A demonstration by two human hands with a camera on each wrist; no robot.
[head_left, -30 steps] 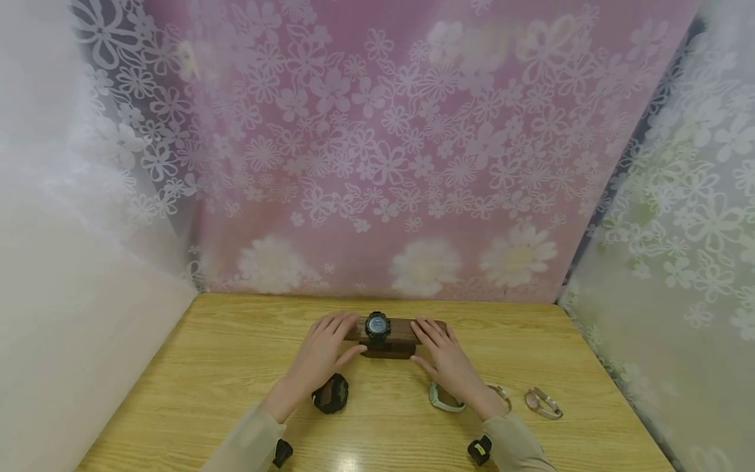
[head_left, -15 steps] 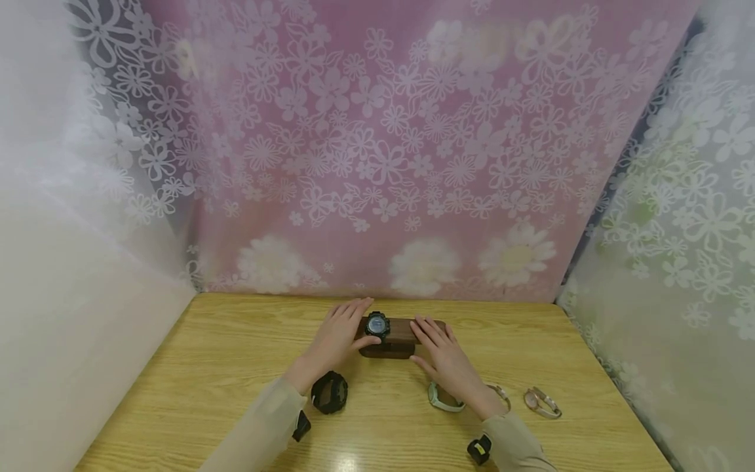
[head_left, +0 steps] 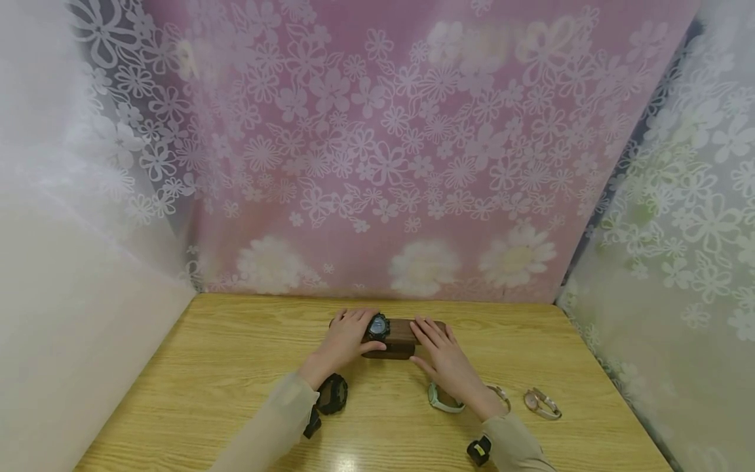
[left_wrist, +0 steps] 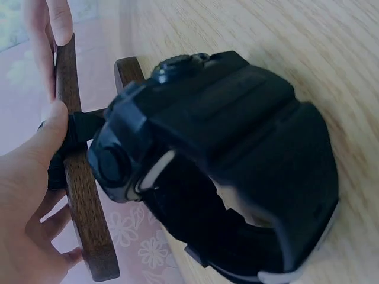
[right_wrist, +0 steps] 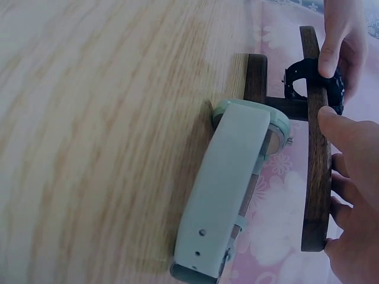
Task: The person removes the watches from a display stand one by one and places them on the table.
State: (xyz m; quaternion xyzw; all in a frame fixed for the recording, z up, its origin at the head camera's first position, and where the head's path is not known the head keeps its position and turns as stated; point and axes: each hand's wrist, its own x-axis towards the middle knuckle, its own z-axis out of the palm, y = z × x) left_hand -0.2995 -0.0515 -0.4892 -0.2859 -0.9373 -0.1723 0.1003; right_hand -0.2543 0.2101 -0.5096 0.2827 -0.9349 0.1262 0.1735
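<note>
A dark wooden watch stand (head_left: 399, 330) with a horizontal bar stands near the back of the table. Around its bar sits a black digital watch (head_left: 379, 326), left of the bar's middle. My left hand (head_left: 344, 342) holds this watch, with the thumb in front and the fingers over the top and behind. My right hand (head_left: 446, 364) grips the bar's right part, its thumb on the near side; the right wrist view shows fingers behind the bar (right_wrist: 315, 177). Another black watch (head_left: 333, 393) stands on the table below my left hand. A mint-green watch (head_left: 449, 408) lies under my right forearm.
Two slim bracelet watches, one rose-gold (head_left: 544, 403) and one partly hidden (head_left: 502, 393) by my right wrist, lie to the right on the wooden table (head_left: 236, 367). A pink flowered curtain (head_left: 383, 164) hangs behind the table, and pale sheets close off both sides.
My left hand has moved right along the bar, from its left end onto the black watch. The watch has shifted barely to the right. My right hand stays in place on the bar.
</note>
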